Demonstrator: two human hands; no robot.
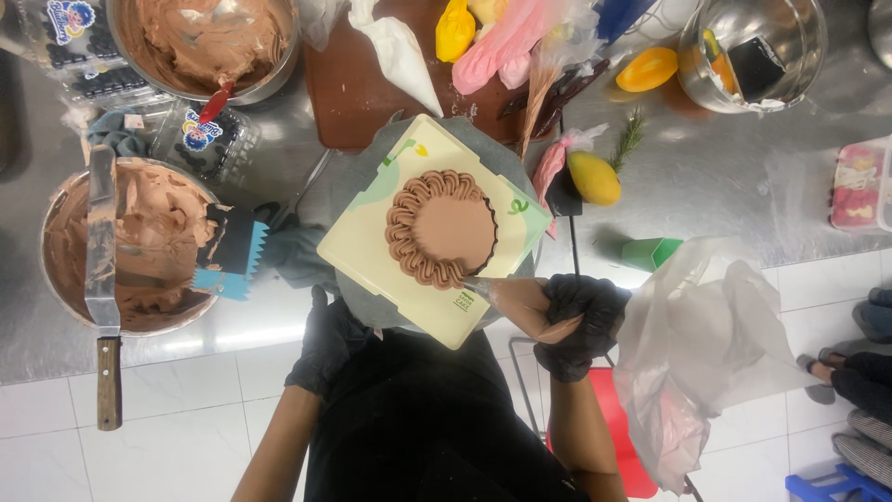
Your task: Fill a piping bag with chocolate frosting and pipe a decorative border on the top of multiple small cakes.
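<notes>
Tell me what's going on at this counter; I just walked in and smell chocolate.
A person in black gloves is piping brown cream onto a small round brown cake sitting on a pale yellow square board. The right hand squeezes a clear piping bag of brown cream, its tip at the cake's lower right edge. The left hand rests at the grey turntable. A ruffled border covers most of the rim.
</notes>
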